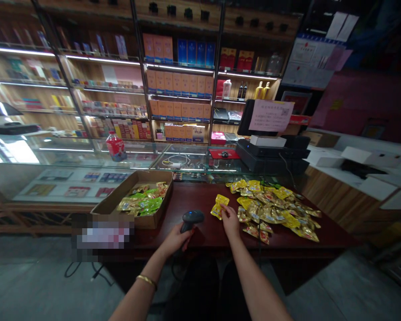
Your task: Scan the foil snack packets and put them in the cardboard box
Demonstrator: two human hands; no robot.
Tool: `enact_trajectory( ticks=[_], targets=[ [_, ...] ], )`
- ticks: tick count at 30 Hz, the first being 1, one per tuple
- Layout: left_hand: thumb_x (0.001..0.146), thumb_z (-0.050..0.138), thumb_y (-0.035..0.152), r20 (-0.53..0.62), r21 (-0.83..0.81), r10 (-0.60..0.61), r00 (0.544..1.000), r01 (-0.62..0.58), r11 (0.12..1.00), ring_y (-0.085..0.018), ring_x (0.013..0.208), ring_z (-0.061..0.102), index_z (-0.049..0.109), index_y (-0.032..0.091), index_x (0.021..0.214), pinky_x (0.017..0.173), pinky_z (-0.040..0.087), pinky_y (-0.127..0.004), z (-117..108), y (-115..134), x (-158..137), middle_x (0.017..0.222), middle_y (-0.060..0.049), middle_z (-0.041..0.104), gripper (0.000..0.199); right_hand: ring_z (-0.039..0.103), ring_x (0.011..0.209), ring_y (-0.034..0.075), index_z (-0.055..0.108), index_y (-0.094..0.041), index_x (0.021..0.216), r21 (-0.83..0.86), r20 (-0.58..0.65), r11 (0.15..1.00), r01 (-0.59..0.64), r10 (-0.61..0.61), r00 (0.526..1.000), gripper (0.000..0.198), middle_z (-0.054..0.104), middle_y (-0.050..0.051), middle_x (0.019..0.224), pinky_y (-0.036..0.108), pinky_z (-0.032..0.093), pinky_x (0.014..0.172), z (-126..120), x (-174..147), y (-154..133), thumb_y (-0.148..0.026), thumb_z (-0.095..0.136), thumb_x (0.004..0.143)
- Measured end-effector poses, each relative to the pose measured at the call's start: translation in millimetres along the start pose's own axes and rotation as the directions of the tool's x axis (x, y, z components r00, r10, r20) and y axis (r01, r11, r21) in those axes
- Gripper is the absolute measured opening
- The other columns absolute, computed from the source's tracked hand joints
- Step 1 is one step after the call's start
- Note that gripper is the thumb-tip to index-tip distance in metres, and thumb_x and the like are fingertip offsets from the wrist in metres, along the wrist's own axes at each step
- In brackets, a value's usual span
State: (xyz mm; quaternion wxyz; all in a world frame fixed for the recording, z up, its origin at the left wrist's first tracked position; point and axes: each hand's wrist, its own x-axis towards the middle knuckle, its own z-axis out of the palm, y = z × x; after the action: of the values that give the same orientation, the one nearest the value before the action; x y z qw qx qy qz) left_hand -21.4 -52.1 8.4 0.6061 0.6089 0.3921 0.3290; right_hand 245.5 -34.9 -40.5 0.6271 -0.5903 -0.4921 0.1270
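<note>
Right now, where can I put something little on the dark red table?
The dark red table is bare between the open brown cardboard box and the small yellow packet in the right hand, behind the black scanner in the left hand. A narrower gap separates scanner and packet. The right side is crowded with gold and yellow packets.
</note>
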Motion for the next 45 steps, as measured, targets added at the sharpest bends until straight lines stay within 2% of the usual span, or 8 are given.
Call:
enact_trajectory(
  ticks=[7,17,24,35,45],
  targets=[
    [0.081,0.066,0.039,0.024,0.018,0.057,0.998,-0.057,0.998,-0.010,0.033,0.046,0.056,0.019,0.087,0.035,0.033,-0.019,-2.7,-12.2,7.7,0.048,0.008,0.053,0.023,0.070,0.100,0.024,0.079,-0.022,0.108,-0.018,-0.003,1.000,-0.021,0.021,1.000,0.036,0.074,0.011,0.111,0.037,0.057,0.090,2.7,1.0,3.2,-0.036,0.056,0.085],
    [0.077,0.071,0.040,-0.036,-0.057,0.044,0.998,-0.046,0.997,-0.010,0.033,0.047,0.057,0.019,0.087,0.035,0.034,-0.019,0.8,-4.2,4.0,0.048,0.008,0.054,0.027,0.071,0.097,0.025,0.079,-0.022,0.106,-0.034,0.033,0.999,-0.030,0.031,0.999,0.037,0.076,0.010,0.108,0.039,0.056,0.092,-1.7,1.3,-1.3,-0.042,0.059,0.082],
    [0.077,0.074,0.042,-0.055,-0.087,0.022,0.998,-0.026,0.996,-0.010,0.034,0.048,0.059,0.018,0.089,0.037,0.036,-0.020,2.6,-2.3,3.0,0.051,0.008,0.055,0.031,0.073,0.092,0.024,0.079,-0.021,0.105,0.014,0.059,0.996,-0.089,0.088,0.994,0.039,0.075,0.011,0.111,0.037,0.060,0.082,-4.3,-2.0,1.1,-0.046,0.061,0.080],
    [0.076,0.073,0.039,-0.050,-0.064,0.014,0.999,-0.018,0.998,-0.010,0.034,0.048,0.060,0.018,0.086,0.035,0.037,-0.020,3.1,-0.5,2.3,0.050,0.007,0.054,0.027,0.074,0.103,0.028,0.077,-0.018,0.108,0.070,0.054,0.985,-0.158,0.154,0.987,0.045,0.075,0.015,0.119,0.042,0.059,0.091,-4.2,-4.3,16.1,-0.050,0.064,0.079],
    [0.076,0.073,0.042,-0.048,-0.075,-0.017,0.999,0.013,0.997,-0.010,0.034,0.047,0.058,0.018,0.090,0.036,0.036,-0.019,3.1,3.7,-0.5,0.049,0.008,0.053,0.031,0.076,0.097,0.028,0.077,-0.019,0.108,0.054,0.091,0.983,-0.177,0.171,0.981,0.045,0.076,0.015,0.120,0.041,0.061,0.088,-6.1,-9.7,4.4,-0.052,0.063,0.081]
  ],
)
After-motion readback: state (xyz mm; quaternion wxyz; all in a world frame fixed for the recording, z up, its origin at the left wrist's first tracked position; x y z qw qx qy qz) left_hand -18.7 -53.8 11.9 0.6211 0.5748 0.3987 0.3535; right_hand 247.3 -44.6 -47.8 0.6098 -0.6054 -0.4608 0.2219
